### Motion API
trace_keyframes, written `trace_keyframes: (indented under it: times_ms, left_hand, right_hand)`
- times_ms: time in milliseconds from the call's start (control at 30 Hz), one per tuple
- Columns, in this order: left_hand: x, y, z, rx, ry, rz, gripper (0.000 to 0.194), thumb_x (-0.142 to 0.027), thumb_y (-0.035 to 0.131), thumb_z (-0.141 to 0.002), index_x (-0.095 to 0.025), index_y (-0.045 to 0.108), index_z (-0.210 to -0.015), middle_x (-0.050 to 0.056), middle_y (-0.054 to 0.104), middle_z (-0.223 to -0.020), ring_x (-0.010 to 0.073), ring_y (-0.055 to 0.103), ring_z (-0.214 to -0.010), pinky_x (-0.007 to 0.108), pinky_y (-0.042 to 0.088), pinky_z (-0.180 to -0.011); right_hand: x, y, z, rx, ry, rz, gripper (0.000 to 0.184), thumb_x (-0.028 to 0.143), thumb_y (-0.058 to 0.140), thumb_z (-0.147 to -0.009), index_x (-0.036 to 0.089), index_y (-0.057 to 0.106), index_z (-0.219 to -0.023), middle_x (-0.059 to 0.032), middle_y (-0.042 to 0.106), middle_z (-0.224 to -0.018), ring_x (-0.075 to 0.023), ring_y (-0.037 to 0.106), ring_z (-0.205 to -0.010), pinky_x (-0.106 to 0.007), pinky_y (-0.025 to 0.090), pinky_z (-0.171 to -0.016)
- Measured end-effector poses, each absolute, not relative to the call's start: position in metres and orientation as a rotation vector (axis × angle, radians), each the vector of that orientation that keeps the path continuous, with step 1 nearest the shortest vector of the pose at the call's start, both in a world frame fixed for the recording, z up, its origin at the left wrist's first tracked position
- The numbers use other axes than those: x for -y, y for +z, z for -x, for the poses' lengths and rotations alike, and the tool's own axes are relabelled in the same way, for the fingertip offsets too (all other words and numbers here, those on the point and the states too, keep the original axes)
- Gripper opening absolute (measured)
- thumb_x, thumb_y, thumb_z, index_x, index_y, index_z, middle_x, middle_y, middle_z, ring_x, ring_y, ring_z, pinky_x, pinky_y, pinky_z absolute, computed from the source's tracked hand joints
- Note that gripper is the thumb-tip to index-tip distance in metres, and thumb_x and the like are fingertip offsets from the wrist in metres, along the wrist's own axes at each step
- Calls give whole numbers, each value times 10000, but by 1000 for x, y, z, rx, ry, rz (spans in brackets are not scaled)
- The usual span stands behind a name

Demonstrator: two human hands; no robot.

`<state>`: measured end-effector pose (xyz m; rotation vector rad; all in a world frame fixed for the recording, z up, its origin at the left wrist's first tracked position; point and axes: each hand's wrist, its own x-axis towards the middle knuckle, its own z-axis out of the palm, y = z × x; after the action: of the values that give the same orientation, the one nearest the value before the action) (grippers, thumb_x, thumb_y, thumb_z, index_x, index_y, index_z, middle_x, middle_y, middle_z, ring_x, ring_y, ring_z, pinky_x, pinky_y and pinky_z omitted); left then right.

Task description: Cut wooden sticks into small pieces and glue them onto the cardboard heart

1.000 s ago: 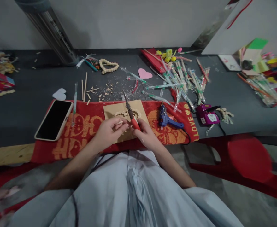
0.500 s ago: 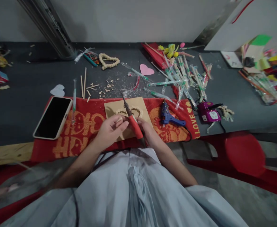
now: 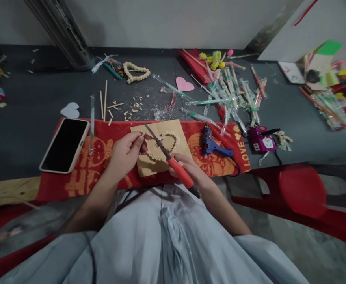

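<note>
With your left hand (image 3: 124,154) pinching a small pale piece (image 3: 144,134) and your right hand (image 3: 192,169) clamped on the red-handled pliers (image 3: 180,172), angle the metal tips clear of your skin.

A: What class of place is shown?

B: A craft work area, set on a long dark table (image 3: 25,106) along a pale wall (image 3: 149,25). Diagnostic features: a blue glue gun (image 3: 209,145), a red-handled tool (image 3: 181,172), loose wooden sticks (image 3: 105,100), short cut pieces (image 3: 136,105), a pink paper heart (image 3: 185,84) and a heart-shaped frame (image 3: 145,75).

A: Is the room itself a workshop, a classroom or a home?

B: Indeterminate. The red chair (image 3: 302,191), the bare grey floor (image 3: 282,228) and the phone (image 3: 65,145) on a red patterned towel (image 3: 53,185) suit an informal setting, but no visible feature settles the type.
</note>
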<state>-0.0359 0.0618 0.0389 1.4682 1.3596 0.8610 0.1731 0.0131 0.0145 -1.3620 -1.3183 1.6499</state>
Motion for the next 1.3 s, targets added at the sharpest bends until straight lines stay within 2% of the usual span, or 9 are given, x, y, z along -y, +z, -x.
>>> trace_keyframes:
  times_ms: [133, 233, 367, 467, 933, 1033, 1167, 1300]
  left_hand:
    - [-63, 39, 39, -1399, 852, -1456, 207, -298, 448, -853, -181, 617, -883, -9, 581, -610, 107, 539, -553, 214, 440, -547]
    - [-62, 42, 40, -1463, 811, -1527, 172, -234, 462, -815, -183, 626, -815, -19, 577, -584, 102, 534, -536, 212, 427, -543]
    - [-60, 51, 42, -1556, 699, -1671, 176, -235, 469, -793, -181, 584, -671, -16, 590, -579, 109, 540, -538, 220, 410, -545]
    - [-60, 54, 42, -1580, 637, -1724, 190, -246, 465, -790, -184, 558, -636, -18, 596, -572, 114, 549, -543, 218, 403, -541]
    - [-59, 50, 41, -1543, 659, -1551, 170, -248, 466, -792, -178, 579, -686, -22, 584, -553, 98, 537, -482, 187, 421, -466]
    - [-58, 50, 41, -1548, 651, -1552, 149, -243, 472, -785, -182, 561, -681, -22, 588, -562, 101, 548, -494, 192, 446, -487]
    - [-59, 47, 42, -1549, 638, -1555, 132, -234, 465, -777, -180, 553, -694, -24, 591, -573, 99, 552, -501, 192, 452, -497]
    - [-59, 45, 42, -1547, 632, -1561, 109, -241, 477, -773, -181, 552, -721, -26, 590, -585, 103, 559, -515, 199, 460, -515]
  right_hand:
    - [-10, 19, -171, 1357, 1763, 1226, 354, 570, 532, -786, 222, 568, -837, -17, 521, -790, -170, 494, -736, -302, 441, -665]
    - [-10, 21, -169, 1399, 1772, 1157, 346, 537, 524, -796, 204, 539, -892, -8, 504, -805, -154, 470, -724, -286, 416, -658]
    - [-12, 26, -169, 1485, 1734, 1189, 331, 498, 521, -805, 184, 523, -911, -7, 505, -821, -147, 463, -736, -275, 401, -658]
    - [-12, 28, -170, 1533, 1694, 1235, 298, 477, 506, -824, 190, 528, -902, -10, 524, -831, -160, 481, -785, -280, 410, -695]
    - [-11, 29, -174, 1603, 1663, 1269, 331, 503, 472, -851, 195, 576, -918, -25, 564, -842, -190, 518, -835, -306, 432, -747]
    - [-12, 28, -174, 1583, 1683, 1226, 395, 554, 474, -835, 178, 558, -926, -25, 539, -836, -171, 487, -785, -292, 417, -697]
    - [-13, 27, -175, 1573, 1781, 1169, 561, 655, 582, -718, 158, 520, -972, -3, 479, -815, -134, 425, -715, -250, 359, -606]
    - [-13, 26, -176, 1607, 1784, 1179, 490, 598, 582, -747, 160, 506, -952, 11, 445, -784, -121, 399, -697, -240, 334, -597]
